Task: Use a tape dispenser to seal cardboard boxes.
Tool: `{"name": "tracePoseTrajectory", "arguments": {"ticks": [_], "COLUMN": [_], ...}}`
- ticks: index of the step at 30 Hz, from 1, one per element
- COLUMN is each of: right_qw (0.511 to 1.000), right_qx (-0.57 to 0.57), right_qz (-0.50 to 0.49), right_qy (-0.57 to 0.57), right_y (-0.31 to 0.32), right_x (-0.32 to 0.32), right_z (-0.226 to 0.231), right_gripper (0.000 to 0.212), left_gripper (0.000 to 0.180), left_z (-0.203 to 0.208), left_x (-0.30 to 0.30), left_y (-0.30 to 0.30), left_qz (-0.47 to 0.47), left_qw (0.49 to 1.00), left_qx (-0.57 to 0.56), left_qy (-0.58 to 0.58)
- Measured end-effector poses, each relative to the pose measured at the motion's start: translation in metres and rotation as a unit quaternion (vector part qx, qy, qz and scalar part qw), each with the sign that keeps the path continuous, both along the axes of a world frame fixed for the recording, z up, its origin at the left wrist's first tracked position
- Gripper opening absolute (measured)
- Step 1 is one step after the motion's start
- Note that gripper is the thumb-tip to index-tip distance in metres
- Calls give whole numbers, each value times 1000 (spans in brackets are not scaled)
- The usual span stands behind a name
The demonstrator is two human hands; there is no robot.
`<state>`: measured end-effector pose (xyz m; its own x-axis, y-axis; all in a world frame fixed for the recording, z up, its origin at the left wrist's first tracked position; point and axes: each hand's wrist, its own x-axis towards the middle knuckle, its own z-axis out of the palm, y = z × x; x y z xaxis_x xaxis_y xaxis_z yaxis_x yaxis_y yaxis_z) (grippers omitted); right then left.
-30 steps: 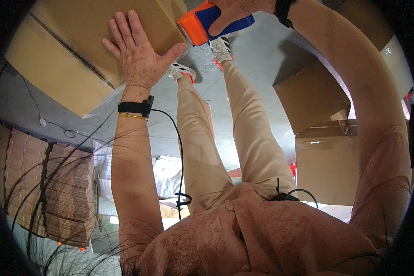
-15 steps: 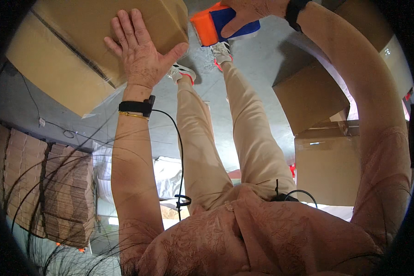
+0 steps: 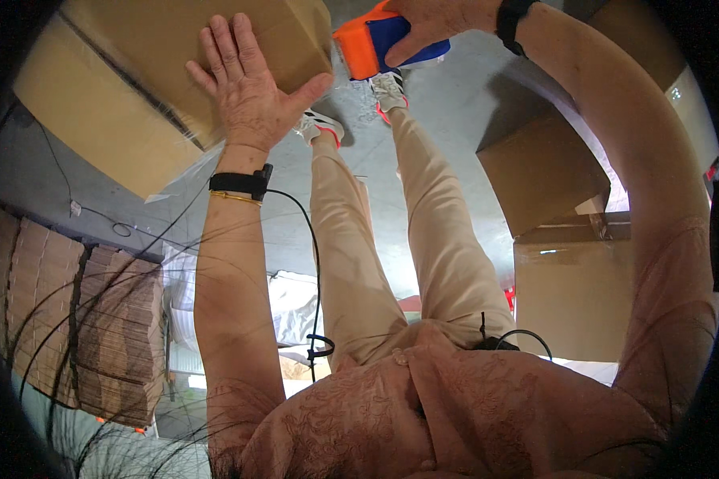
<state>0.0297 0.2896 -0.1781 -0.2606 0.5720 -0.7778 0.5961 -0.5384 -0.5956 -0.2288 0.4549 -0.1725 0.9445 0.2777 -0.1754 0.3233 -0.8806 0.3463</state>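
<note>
My left hand (image 3: 250,94) lies flat on a large brown cardboard box (image 3: 148,48), fingers stretched and thumb spread wide by the box's right edge. One pale flap of the box juts out at its lower left, with clear film or tape along its end. Just right of the box, my right hand (image 3: 431,24) is wrapped around an orange and blue tape dispenser (image 3: 358,49). Its fingers are partly cut off by the upper edge of the picture. A black band with a cable circles my left wrist.
Open cardboard boxes (image 3: 571,299) stand at the right, beside my right arm. Bundled flat cardboard (image 3: 120,327) is stacked at the lower left. A thin cable (image 3: 96,214) lies on the grey floor (image 3: 463,136). My feet are near the box and the tape dispenser.
Hardly anything differs. In the picture, my left hand and the box sit very slightly further right; my right hand keeps its hold on the tape dispenser.
</note>
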Motion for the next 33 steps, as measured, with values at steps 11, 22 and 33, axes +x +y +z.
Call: {"name": "tracePoseTrajectory", "arguments": {"ticks": [11, 22, 33], "right_qw": [1000, 996, 995], "right_qx": [-1, -11, 17], "right_qz": [-5, 46, 33], "right_qy": [0, -76, -91], "right_y": [9, 18, 11], "right_x": [-9, -29, -35], "right_z": [4, -7, 3], "right_gripper": [77, 84, 79], "left_gripper": [136, 136, 140], "left_z": [-6, -8, -8], "left_x": [-3, -13, -13], "left_y": [2, 9, 9], "left_qz": [5, 12, 11], "left_qw": [1000, 1000, 1000], "left_qx": [-8, 1, 12], "left_qy": [-11, -12, -8]}}
